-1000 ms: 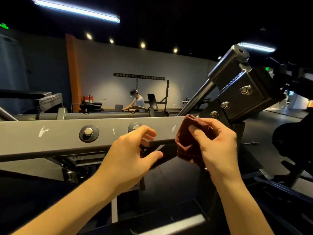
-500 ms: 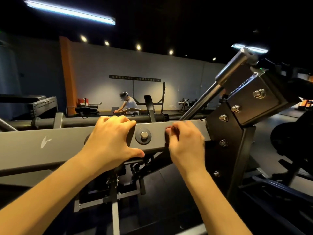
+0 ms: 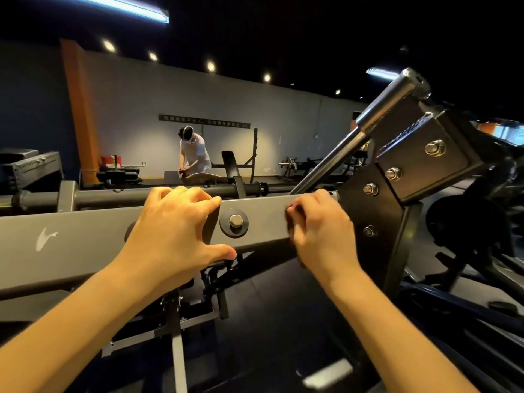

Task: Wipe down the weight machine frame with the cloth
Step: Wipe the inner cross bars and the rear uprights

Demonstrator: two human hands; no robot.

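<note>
Frame beam: the grey frame beam of the weight machine goes across the view from the left edge to the right, and it rises a little toward the right.
Bracket plate: a black bracket plate with several bolts stands at the right end of the beam.
Chrome bar: a shiny chrome bar goes up and to the right, behind the beam and above the plate.
Left hand: the left hand grips the beam near its middle, fingers curled over the top edge and thumb under the lower edge.
Right hand: the right hand is on the beam just beside the plate, with fingers curled and holding the cloth against the metal; it is a little blurred.
Person: a person in a white top bends over a bench far behind.
Bolt: a bolt on a round washer sits in the beam between the two hands.
Cloth: of the dark red cloth only a thin edge shows at the right fingertips, touching the beam; the rest is hidden under the hand.
</note>
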